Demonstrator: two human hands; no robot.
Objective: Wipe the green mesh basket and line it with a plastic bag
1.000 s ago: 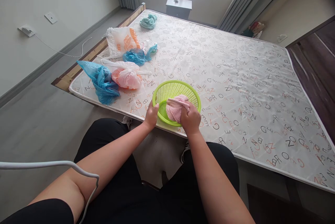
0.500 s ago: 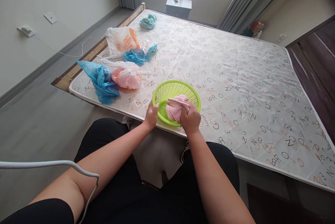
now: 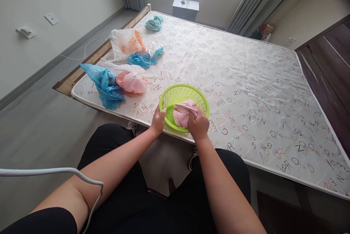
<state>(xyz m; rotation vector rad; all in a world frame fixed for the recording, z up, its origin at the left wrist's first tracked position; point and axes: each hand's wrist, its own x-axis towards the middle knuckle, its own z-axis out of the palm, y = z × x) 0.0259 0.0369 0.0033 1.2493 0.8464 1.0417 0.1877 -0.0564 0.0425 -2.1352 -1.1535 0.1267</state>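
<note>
A lime-green plastic basket (image 3: 171,93) with latticed sides rests tilted toward me at the near edge of the mattress (image 3: 246,91). My left hand (image 3: 158,120) grips its left rim, thumb over the edge and the other fingers hidden behind the wall. Bunched in my right hand (image 3: 199,123) is a pink cloth (image 3: 182,115) of towel-like fabric, inside the right part of the basket. My right fingers are closed on it. The green basket floor shows to the left of the cloth.
Left on the mattress lie a blue plastic bag (image 3: 108,89), a pinkish knotted bag (image 3: 133,80), a white-and-orange bag (image 3: 127,42), another blue bag (image 3: 140,58) and a coiled teal cloth (image 3: 154,23). A white cable (image 3: 49,171) crosses by my left arm. A nightstand (image 3: 186,4) stands beyond.
The view has shifted very slightly. Both hands, the basket and the pink cloth keep practically the same positions.
</note>
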